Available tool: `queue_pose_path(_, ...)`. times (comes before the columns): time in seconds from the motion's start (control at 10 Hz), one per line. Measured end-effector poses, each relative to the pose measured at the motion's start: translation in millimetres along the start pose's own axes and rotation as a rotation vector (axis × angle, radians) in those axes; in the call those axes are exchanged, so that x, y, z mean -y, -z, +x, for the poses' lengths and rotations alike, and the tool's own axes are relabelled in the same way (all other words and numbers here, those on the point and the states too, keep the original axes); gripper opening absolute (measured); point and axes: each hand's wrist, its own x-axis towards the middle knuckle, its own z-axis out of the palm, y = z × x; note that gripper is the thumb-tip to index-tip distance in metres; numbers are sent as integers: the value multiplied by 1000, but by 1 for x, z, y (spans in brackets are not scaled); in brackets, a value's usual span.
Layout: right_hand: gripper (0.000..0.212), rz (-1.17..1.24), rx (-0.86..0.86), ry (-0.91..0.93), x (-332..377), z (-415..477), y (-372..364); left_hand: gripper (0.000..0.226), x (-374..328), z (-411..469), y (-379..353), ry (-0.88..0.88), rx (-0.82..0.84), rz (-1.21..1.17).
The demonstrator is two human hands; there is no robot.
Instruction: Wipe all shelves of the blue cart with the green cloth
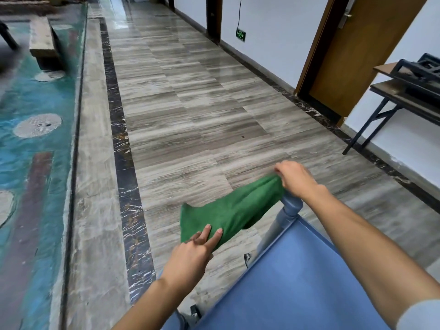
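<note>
The green cloth (pixel 234 210) hangs stretched in the air between both hands, just off the far left corner of the blue cart. My right hand (pixel 296 178) pinches its upper right end above the cart's rounded corner post (pixel 291 207). My left hand (pixel 194 252) holds its lower left end, two fingers laid flat on the fabric. The blue cart (pixel 297 282) fills the lower right; only its flat top shelf shows, and the lower shelves are hidden beneath it.
Grey striped floor tiles run down a long corridor ahead. A dark marble strip and a teal patterned floor (pixel 35 139) lie to the left. A brown door (pixel 357 55) and a folding table (pixel 404 96) with a black frame on it stand along the right wall.
</note>
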Motion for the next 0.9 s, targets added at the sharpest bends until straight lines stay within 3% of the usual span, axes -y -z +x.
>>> queue_pose_path(0.1, 55, 2, 50, -8, -1, -6, -4, 89, 10, -18, -6, -12, 21, 11)
queue_pose_path(0.2, 58, 99, 71, 151, 6, -20, -13, 98, 18, -32, -8, -8, 2, 3)
queue_pose_path(0.3, 59, 44, 68, 306, 12, -40, -31, 101, 17, -47, -1, -6, -65, 55)
queue_pose_path(0.4, 60, 12, 43, 257, 22, -55, -46, 101, 15, -62, 6, -16, -80, 155)
queue_pose_path(0.6, 68, 119, 89, 22, 49, -93, -46, 57, 13, -57, 18, -12, -3, 40)
queue_pose_path(0.8, 56, 200, -2, -217, 57, -194, -3, 43, -21, -27, 60, -152, -116, -11)
queue_pose_path(0.9, 49, 165, -74, -316, 60, -232, 14, 42, -44, -14, 80, -241, -84, -14)
